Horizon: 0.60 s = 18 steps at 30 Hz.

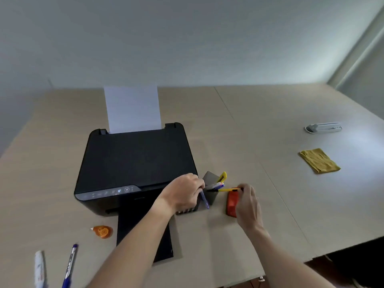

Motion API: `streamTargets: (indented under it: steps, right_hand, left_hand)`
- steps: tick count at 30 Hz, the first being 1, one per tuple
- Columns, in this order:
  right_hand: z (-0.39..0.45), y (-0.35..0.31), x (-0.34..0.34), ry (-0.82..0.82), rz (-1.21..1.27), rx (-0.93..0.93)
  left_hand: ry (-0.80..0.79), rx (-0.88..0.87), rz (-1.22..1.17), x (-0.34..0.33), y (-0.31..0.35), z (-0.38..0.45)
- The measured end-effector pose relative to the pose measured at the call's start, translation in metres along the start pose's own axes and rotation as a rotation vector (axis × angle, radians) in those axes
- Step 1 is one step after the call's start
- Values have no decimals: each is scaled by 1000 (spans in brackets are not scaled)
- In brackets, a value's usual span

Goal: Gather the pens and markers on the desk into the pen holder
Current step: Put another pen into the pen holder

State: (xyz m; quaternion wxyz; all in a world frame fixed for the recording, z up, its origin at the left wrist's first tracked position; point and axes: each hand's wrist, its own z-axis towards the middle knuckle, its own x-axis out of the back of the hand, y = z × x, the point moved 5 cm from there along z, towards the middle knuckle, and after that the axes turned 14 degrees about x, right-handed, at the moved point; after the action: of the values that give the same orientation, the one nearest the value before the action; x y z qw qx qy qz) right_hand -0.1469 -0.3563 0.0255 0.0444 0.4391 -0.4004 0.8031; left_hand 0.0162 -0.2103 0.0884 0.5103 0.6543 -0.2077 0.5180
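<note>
Yellow pen (228, 189) is pinched in the right hand (248, 201), its tip at the grey pen holder (212, 193). The left hand (182, 193) grips a purple pen (204, 199) beside the holder. Behind stands a black printer (135, 163) on the beige wooden desk (270, 121). A blue pen (70, 265) and white marker (39, 269) lie near the front edge, below a pale wall (187, 38).

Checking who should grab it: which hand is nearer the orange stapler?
Right. The right hand is right beside the orange stapler, overlapping its edge; the left hand is beyond the pen holder.
</note>
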Motion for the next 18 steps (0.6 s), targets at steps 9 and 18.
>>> streamTargets:
  steps: [9, 18]
  right_hand:
    - [25, -14, -18, -86, 71, 1]
    - [-15, 11, -14, -224, -60, -143]
  left_hand:
    - [186, 50, 155, 22, 7, 47]
    - [101, 142, 236, -4, 9, 69]
